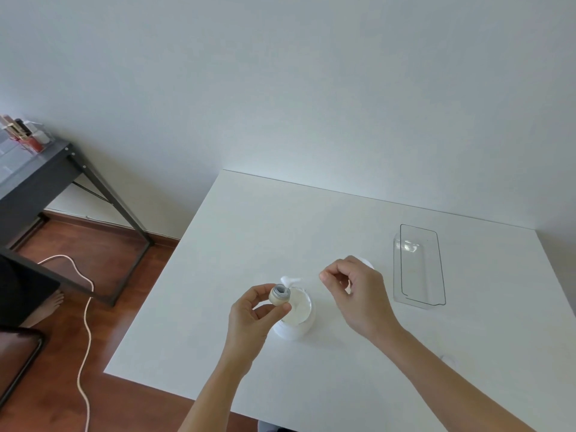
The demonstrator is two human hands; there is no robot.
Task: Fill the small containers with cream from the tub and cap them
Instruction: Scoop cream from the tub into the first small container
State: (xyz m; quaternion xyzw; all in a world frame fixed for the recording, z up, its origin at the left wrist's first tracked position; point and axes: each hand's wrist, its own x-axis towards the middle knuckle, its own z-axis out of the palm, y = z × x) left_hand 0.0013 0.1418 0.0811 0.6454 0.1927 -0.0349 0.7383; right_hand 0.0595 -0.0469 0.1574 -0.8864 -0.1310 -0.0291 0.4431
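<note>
My left hand (252, 316) pinches a small beige container (279, 295) between thumb and fingers. Its open mouth faces up and it is tilted a little. It hovers over the left rim of the open white tub (296, 330), which holds white cream (300, 305). My right hand (358, 291) is to the right of the tub with its fingers curled in a pinch. A thin white spatula (288, 280) with cream on its tip reaches from those fingers to just above the container. A white lid (366, 262) peeks out behind my right hand.
A clear plastic tray (419, 266) stands on the white table (249, 232) to the right of my right hand. Off the table's left edge are a wooden floor, a white cable (85, 322) and a dark desk (46, 179).
</note>
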